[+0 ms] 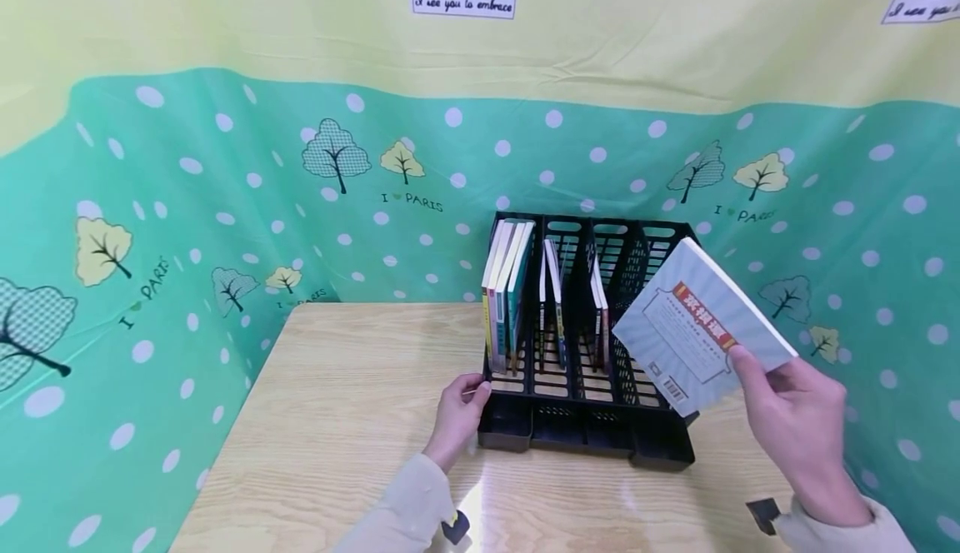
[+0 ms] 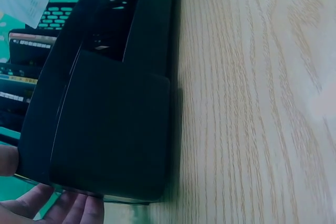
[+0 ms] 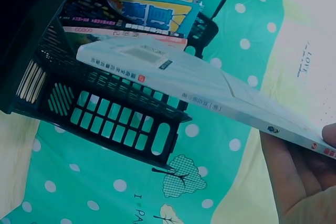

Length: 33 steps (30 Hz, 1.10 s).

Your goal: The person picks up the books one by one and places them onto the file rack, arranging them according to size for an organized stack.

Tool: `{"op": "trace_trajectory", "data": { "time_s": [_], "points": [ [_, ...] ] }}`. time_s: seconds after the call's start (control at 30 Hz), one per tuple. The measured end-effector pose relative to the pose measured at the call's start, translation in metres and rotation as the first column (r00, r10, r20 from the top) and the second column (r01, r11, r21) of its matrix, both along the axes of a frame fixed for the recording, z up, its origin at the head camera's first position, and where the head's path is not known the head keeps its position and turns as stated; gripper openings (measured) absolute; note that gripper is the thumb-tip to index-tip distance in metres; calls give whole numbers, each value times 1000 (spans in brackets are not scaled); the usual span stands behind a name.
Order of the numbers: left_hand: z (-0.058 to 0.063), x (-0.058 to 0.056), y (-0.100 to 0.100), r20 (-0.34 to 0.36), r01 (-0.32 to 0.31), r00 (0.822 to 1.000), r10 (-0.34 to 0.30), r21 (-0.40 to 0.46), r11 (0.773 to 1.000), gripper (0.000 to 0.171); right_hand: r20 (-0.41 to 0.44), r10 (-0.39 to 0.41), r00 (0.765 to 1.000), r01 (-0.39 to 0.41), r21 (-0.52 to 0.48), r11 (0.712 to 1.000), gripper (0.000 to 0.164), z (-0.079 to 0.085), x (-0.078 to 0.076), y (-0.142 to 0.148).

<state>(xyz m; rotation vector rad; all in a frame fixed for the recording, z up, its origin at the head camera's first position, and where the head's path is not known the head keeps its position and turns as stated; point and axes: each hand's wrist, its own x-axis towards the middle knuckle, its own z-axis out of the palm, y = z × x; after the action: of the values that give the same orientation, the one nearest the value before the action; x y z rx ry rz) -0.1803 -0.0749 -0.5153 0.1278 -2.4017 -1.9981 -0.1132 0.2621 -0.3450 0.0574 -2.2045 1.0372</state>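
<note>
A black desktop book rack (image 1: pixel 581 406) with several slots stands on the table. My left hand (image 1: pixel 455 420) grips its front left corner, thumb on one side and fingers (image 2: pixel 79 207) on the other in the left wrist view. My right hand (image 1: pixel 802 424) pinches a light blue book (image 1: pixel 693 336) with a red title label on its cover. The book is held tilted over the rack's rightmost slot. In the right wrist view its pale spine (image 3: pixel 210 107) faces the camera, above the slotted side of the rack (image 3: pixel 113 119).
Several books (image 1: pixel 508 286) stand in the leftmost slot. Thin books (image 1: pixel 553 286) lean in the second slot, and more (image 1: pixel 598 311) stand in the third. A wooden table (image 1: pixel 360 386) extends left of the rack. Behind hangs a green and yellow printed cloth (image 1: pixel 420 261).
</note>
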Motion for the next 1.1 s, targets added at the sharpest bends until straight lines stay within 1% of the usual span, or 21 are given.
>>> {"op": "trace_trajectory", "data": {
  "time_s": [0.23,0.4,0.47,0.57,0.7,0.87,1.0,1.1],
  "points": [
    [-1,-1,0,17,1,1000,-1,7,1000,31,-75,-41,996,44,40,998,25,-6,-9,-1],
    [-1,-1,1,16,7,1000,-7,-2,1000,32,-146,-34,989,44,63,997,23,-9,-17,0],
    [0,-2,2,13,9,1000,-9,-4,1000,32,-154,-40,987,50,62,997,23,-10,-19,2],
    [0,-2,2,15,9,1000,-9,-7,1000,33,-137,-60,989,69,61,996,23,-9,-21,4],
    [-1,-2,0,20,10,1000,-10,-5,1000,33,-103,-80,991,88,79,993,28,-9,-24,5],
    [0,-2,-1,21,11,1000,-11,-7,1000,34,-122,-77,989,88,81,993,25,-14,-29,7],
    [-1,-1,-1,30,11,999,-11,-1,1000,34,-142,-76,987,88,78,993,23,-22,-35,7],
    [-2,0,-1,36,12,999,-12,4,1000,34,-176,-68,982,84,81,993,22,-29,-40,7]
  ]
}}
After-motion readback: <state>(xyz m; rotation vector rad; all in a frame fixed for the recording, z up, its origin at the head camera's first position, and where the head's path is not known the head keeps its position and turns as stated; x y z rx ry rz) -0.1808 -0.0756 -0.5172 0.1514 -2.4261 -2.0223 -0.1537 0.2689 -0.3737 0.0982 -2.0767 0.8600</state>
